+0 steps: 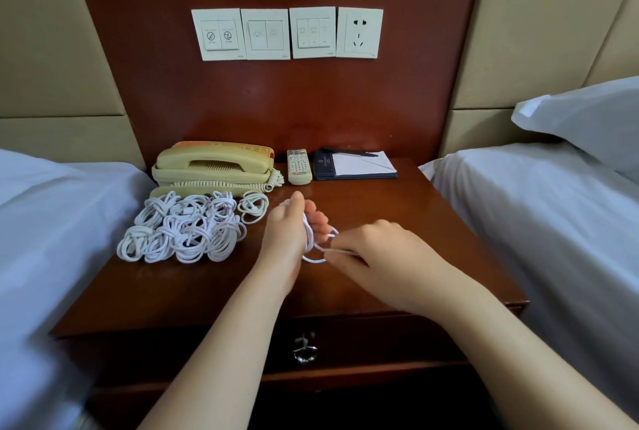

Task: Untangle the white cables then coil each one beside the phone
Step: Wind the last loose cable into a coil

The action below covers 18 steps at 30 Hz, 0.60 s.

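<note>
Coils (186, 229) piled by the phone (212, 163). Left hand (287, 232) holds a cable (313, 250) looped round its fingers above the table, and right hand (377, 253) pinches the tail. Light, limp, likely springy: pinch near the end and keep it taut.

One phone (212, 163) stood there. Right of it lay one remote (299, 167), one notepad (359, 167) and one pen (349, 152). Above it were four wall plates (264, 34). Before it were coiled cables (186, 229), overlapping beyond counting, and one separate cable (313, 251).
</note>
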Each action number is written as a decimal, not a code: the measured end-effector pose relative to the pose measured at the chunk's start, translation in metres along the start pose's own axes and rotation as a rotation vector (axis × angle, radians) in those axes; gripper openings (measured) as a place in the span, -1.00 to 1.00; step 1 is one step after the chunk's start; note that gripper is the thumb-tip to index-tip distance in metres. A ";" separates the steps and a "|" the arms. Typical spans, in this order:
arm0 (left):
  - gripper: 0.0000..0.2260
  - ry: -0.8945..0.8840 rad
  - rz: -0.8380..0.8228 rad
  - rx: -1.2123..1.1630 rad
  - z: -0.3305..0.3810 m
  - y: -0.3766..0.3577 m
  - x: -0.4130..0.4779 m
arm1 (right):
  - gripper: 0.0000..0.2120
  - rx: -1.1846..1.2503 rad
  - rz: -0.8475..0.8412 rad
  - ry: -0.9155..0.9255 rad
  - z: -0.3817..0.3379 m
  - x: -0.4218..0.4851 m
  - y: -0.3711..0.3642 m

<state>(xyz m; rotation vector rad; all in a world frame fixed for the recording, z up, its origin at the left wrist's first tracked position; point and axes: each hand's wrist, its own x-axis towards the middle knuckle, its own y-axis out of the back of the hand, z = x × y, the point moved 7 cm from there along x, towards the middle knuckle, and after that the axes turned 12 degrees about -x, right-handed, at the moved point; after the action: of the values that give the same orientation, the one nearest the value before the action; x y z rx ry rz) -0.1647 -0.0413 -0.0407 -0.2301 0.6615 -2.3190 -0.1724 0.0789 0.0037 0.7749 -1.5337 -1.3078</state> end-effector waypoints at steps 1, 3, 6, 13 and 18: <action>-0.65 0.016 -0.042 0.084 -0.002 -0.004 -0.003 | -0.70 0.003 0.082 -0.026 0.004 0.000 0.005; -0.65 0.072 -0.101 0.258 -0.009 -0.008 -0.008 | -0.77 0.048 0.253 -0.080 0.015 -0.001 0.015; -0.60 0.197 -0.236 0.332 -0.023 -0.017 -0.019 | -0.82 0.269 0.338 -0.134 0.033 0.000 0.013; -0.50 0.524 -0.558 0.131 -0.045 -0.046 -0.051 | -0.69 0.600 0.403 -0.237 0.078 0.004 -0.005; -0.51 0.523 -0.606 -0.082 -0.039 -0.055 -0.055 | -0.64 0.664 0.346 -0.286 0.088 0.006 -0.023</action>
<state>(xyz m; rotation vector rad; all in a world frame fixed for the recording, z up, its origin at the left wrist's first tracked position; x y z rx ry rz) -0.1698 0.0452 -0.0446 0.1803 1.0563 -2.9727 -0.2591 0.1012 -0.0158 0.6890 -2.2655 -0.6620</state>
